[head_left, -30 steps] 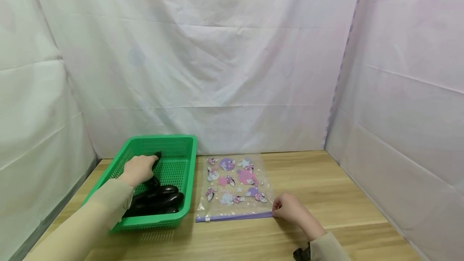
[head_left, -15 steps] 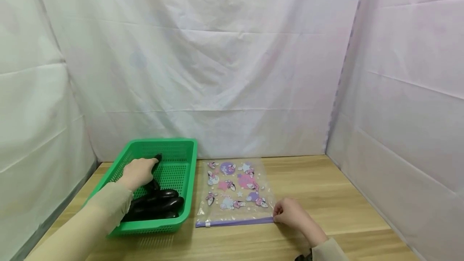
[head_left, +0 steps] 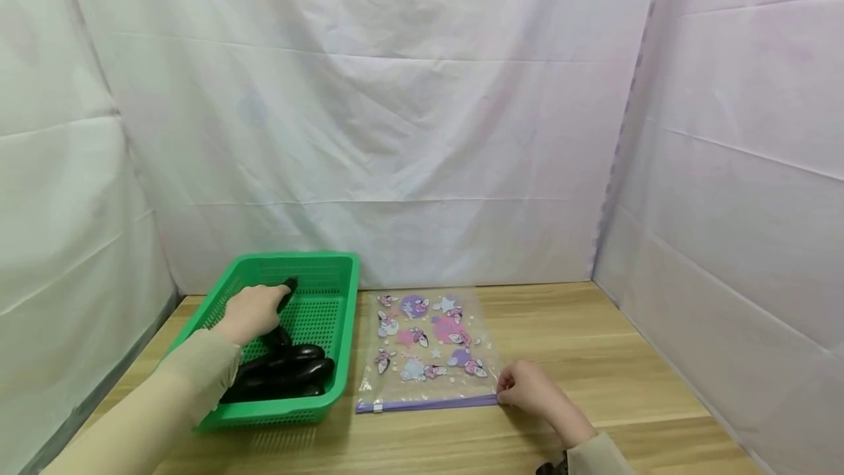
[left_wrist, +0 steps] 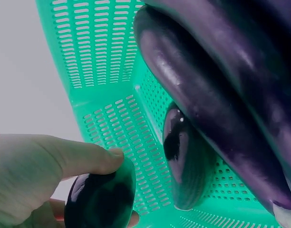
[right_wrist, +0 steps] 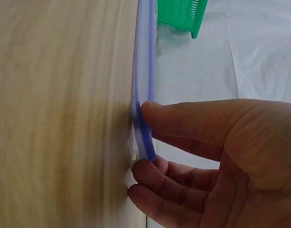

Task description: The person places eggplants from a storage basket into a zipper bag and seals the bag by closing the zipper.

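Note:
At the left, my left hand [head_left: 253, 311] reaches into a green plastic basket [head_left: 352, 328]. It grips a dark eggplant [left_wrist: 100, 199], thumb on one side and fingers partly hidden behind it. Beside the hand lie more glossy purple eggplants [left_wrist: 202, 109], and a shorter-looking one [left_wrist: 183, 161] rests lower in the basket. To the basket's right a clear zip bag [head_left: 422, 354] with pink and purple cartoon prints lies flat. My right hand [head_left: 532, 391] pinches the right end of its purple zip strip [right_wrist: 144, 123] between thumb and fingers. A small white slider [head_left: 378, 407] sits near the strip's left end.
The wooden tabletop [head_left: 567, 321] extends right of the bag and in front of it. White cloth [head_left: 395, 130] hangs behind the table and along both sides. The basket stands close to the back cloth.
The head view tilted slightly, so everything sits a little lower in the picture. Both hands keep their holds, on the eggplant and the bag's zip strip, with hardly any movement.

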Demonstrator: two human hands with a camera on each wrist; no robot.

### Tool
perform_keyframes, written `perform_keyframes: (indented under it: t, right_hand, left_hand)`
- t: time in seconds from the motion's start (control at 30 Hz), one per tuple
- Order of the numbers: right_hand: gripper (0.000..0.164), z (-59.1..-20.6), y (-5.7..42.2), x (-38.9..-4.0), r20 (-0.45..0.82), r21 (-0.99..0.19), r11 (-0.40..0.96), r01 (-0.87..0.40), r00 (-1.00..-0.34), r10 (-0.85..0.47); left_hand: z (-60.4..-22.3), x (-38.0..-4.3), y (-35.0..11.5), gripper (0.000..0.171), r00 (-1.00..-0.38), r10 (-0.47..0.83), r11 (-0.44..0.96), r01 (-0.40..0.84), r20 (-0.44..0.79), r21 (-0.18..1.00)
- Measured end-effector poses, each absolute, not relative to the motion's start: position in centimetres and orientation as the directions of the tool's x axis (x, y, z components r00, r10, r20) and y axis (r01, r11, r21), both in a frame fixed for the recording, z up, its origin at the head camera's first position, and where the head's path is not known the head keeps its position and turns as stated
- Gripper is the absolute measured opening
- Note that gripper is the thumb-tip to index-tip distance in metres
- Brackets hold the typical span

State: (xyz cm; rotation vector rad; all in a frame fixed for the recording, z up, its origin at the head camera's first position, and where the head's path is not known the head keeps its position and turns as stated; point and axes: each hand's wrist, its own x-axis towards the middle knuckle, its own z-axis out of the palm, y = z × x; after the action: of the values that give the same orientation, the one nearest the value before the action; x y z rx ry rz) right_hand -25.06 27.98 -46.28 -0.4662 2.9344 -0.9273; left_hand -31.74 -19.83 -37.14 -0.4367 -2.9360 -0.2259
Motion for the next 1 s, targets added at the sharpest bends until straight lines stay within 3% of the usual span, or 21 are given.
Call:
perform_keyframes:
  t: [1.0]
  right_hand:
    - [0.012, -46.0, 28.0, -24.8, 0.054, -0.59, 0.765, -0.259, -0.958, -0.282]
  left_hand:
    - [-34.9, -31.3, -18.9, 0.046, -0.921, 0.318, 0.93, 0.35, 0.226, 0.116]
